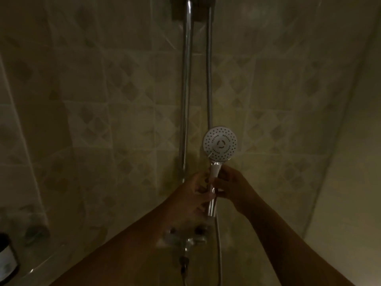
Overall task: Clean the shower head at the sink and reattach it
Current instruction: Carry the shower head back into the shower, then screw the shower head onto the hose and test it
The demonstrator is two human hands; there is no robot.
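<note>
Between both hands — shower head (220, 143) upright, face camera-ward

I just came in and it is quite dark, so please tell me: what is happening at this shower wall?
A person holds a white shower head by its handle with both hands, the left hand and the right hand closed around it. Its spray face points toward the camera. It sits beside the chrome riser rail, above the mixer tap, with the hose hanging below. Whether it is being attached or removed cannot be told.

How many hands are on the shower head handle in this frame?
2. The left hand grips the handle from the left; the right hand pinches it from the right, just below the shower head.
</note>
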